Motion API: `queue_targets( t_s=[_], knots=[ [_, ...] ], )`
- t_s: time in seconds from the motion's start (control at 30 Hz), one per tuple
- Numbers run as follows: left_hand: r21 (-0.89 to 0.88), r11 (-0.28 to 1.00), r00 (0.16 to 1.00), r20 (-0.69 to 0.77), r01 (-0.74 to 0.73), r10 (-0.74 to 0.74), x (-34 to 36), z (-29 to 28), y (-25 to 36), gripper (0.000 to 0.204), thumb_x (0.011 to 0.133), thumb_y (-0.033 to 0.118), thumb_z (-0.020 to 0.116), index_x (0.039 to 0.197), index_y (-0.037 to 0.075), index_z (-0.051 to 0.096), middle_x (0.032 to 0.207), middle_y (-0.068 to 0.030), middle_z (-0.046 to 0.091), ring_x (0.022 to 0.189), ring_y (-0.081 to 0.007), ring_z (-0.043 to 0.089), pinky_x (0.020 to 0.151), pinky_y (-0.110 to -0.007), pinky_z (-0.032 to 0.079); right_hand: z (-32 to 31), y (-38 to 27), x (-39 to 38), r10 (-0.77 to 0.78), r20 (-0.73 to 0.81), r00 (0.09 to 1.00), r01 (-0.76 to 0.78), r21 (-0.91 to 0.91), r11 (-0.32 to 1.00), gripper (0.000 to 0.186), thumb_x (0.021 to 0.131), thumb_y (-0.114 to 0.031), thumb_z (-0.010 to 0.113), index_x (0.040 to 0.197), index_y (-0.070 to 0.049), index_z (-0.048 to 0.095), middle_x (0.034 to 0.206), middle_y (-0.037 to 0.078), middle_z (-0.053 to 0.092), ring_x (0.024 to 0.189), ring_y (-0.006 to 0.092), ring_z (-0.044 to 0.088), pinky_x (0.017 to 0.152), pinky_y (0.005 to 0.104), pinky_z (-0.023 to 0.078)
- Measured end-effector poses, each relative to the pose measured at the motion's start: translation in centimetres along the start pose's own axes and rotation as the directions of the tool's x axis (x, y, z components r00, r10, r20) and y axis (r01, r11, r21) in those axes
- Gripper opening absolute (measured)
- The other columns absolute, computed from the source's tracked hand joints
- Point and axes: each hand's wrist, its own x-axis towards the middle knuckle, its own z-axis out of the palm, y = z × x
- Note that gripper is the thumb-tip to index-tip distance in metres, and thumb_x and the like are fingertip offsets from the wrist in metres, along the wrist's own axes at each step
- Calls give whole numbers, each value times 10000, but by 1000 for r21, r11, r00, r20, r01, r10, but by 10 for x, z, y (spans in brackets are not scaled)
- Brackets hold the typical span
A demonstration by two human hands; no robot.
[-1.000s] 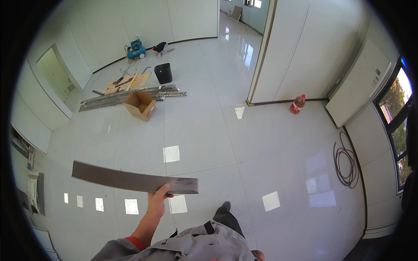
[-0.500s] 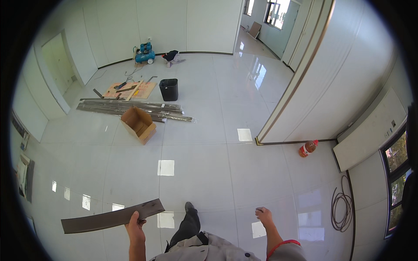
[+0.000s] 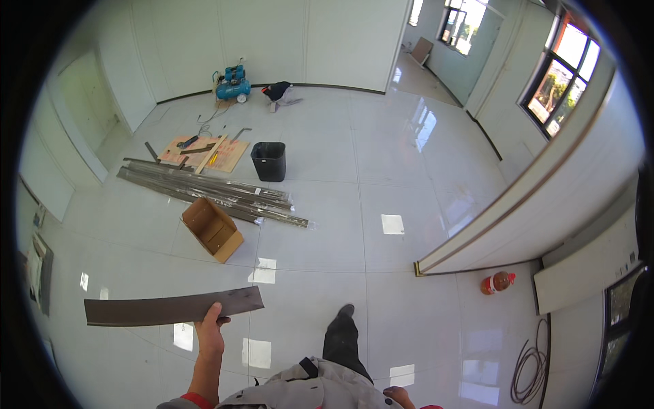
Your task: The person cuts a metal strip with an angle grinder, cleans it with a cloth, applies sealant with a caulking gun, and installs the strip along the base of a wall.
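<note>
A short length of dark brown skirting board is gripped in my left hand. My thumb lies across its face near the right end, and the strip stretches out level to the left, above the floor. Low at the bottom edge, beside my hip, my right hand is partly cut off and looks curled closed. What it holds, if anything, does not show. One dark shoe is stepping forward on the glossy tiles.
Ahead on the left stand an open cardboard box, long wrapped brown strips, a board with tools and a black bin. A blue compressor sits by the back wall. To the right are a partition end, a bottle and coiled hose.
I have stepped forward, so the box and strips appear nearer. My left hand has raised the skirting piece and levelled it. My right hand has dropped back toward my hip.
</note>
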Motion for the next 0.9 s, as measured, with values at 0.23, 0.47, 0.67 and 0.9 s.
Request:
queue_targets(
  t_s=[0.23,0.47,0.67,0.9],
  knots=[
    [-72,997,993,-115,16,-24,130,144,-4,318,903,192,686,1190,106,579,1075,-18,639,922,-134,621,708,-321,509,-134,-237,169,-498,268,825,542,-624,563,211,871,-182,640,1034,-93,741,946,44,747,757,171,723,692,335,593],
    [-112,994,980,-196,15,-37,252,290,11,297,886,149,718,1147,60,605,1050,-49,648,894,-159,644,651,-330,567,-159,-666,248,-522,-179,834,520,-62,852,340,885,-178,627,1122,61,676,900,90,711,765,183,657,694,300,543],
    [-199,980,968,-240,21,-69,396,384,-3,275,891,158,717,1127,62,615,1039,-53,654,882,-167,661,622,-316,579,-145,-873,318,-617,25,787,579,-376,723,308,897,-141,617,1126,55,680,973,134,723,876,189,692,721,308,578],
    [-215,973,992,-74,82,-100,579,556,48,300,909,160,699,1170,51,600,1053,-72,685,916,-182,667,667,-340,570,-189,-904,422,-285,92,954,299,-302,905,296,892,-157,616,1119,22,682,986,116,716,883,198,690,693,337,580]
  ],
)
